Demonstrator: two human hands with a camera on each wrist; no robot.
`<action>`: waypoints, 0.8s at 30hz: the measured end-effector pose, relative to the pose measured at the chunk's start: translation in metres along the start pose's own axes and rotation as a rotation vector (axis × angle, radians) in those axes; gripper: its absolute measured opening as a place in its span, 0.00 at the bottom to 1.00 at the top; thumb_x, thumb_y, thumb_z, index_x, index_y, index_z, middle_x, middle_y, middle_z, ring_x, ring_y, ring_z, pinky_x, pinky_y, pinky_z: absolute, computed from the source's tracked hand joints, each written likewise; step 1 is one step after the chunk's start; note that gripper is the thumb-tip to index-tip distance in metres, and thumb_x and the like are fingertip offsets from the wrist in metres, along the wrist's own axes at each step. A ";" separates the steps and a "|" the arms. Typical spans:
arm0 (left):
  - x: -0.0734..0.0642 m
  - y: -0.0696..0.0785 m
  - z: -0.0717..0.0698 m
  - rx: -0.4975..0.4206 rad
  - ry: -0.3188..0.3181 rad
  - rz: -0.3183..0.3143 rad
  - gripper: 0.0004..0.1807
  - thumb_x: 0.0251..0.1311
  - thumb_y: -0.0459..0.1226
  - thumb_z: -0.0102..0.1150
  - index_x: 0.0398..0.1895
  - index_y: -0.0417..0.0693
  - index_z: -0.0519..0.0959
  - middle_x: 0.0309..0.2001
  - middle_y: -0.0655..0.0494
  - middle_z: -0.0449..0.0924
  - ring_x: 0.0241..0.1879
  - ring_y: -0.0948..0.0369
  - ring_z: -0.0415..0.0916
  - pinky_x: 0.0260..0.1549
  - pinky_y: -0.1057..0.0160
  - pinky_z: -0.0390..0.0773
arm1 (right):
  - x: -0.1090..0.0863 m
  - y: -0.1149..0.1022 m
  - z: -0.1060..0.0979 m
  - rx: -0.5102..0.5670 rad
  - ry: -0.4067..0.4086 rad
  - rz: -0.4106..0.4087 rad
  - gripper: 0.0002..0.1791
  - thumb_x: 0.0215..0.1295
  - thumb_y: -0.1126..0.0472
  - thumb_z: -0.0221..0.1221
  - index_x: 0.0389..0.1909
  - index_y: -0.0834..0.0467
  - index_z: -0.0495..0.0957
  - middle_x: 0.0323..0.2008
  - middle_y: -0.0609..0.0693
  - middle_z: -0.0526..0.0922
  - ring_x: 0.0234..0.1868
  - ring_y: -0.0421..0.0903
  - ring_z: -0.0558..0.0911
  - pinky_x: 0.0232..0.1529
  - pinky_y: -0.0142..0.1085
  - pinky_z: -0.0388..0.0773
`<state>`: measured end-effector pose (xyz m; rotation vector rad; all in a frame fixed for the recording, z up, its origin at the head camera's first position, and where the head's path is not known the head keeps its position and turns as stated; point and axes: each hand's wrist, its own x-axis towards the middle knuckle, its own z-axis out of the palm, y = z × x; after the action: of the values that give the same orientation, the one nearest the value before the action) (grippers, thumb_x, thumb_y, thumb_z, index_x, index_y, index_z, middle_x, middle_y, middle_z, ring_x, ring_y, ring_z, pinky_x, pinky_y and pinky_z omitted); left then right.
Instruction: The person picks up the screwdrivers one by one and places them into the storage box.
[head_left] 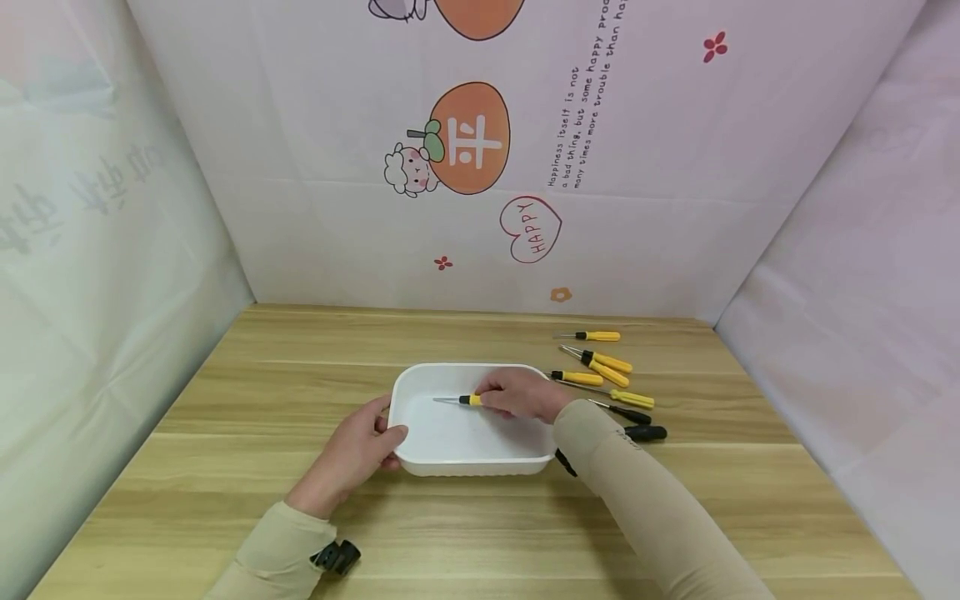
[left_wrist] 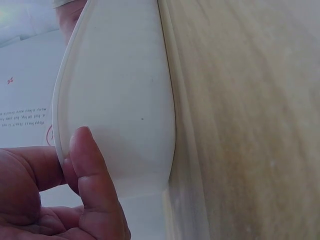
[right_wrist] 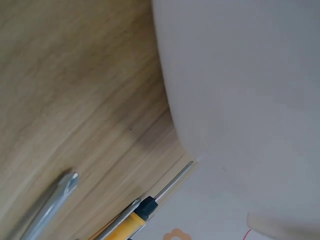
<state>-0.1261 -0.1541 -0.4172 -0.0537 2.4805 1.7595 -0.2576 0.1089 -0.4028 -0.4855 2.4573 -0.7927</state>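
Note:
A white rectangular tray (head_left: 450,450) stands on the wooden table. My left hand (head_left: 358,450) grips its left rim, thumb over the edge; the left wrist view shows that hand (left_wrist: 95,195) pinching the tray's wall (left_wrist: 120,95). Inside the tray, my right hand (head_left: 519,393) holds a screwdriver (head_left: 471,400) by its yellow and black handle, the thin metal shaft pointing left over the tray's bottom. Most of the handle is hidden under the fingers. The right wrist view shows the tray's outer wall (right_wrist: 240,90) but not the right hand's fingers.
Right of the tray lie several screwdrivers, among them a yellow one (head_left: 602,336) at the back, a long yellow-handled one (head_left: 632,398) and a black-handled one (head_left: 646,433). A black handle (head_left: 566,462) shows beside the tray's right front corner. Printed white sheets (head_left: 337,233) enclose the table.

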 end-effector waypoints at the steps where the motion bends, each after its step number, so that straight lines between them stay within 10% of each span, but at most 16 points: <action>1: 0.000 0.000 0.000 0.001 0.000 0.000 0.31 0.71 0.33 0.58 0.76 0.37 0.66 0.39 0.46 0.77 0.26 0.58 0.79 0.28 0.63 0.86 | 0.000 0.000 0.000 0.013 -0.001 0.010 0.08 0.77 0.55 0.60 0.50 0.49 0.85 0.26 0.47 0.78 0.30 0.45 0.75 0.36 0.35 0.70; 9: 0.001 -0.001 0.000 0.013 -0.004 -0.002 0.31 0.71 0.33 0.59 0.75 0.37 0.67 0.39 0.46 0.77 0.26 0.58 0.80 0.29 0.61 0.86 | 0.002 0.000 0.001 0.076 0.002 0.061 0.11 0.73 0.61 0.63 0.53 0.51 0.84 0.37 0.49 0.82 0.41 0.48 0.79 0.47 0.38 0.75; 24: 0.002 -0.001 -0.001 0.016 -0.017 -0.026 0.31 0.72 0.35 0.59 0.76 0.39 0.66 0.40 0.46 0.78 0.28 0.57 0.79 0.29 0.63 0.85 | 0.000 -0.007 0.003 -0.214 0.049 -0.009 0.09 0.73 0.59 0.62 0.51 0.50 0.83 0.29 0.47 0.82 0.33 0.45 0.78 0.40 0.38 0.75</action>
<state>-0.1281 -0.1552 -0.4179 -0.0691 2.4708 1.7222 -0.2546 0.1020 -0.4001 -0.5612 2.6011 -0.5527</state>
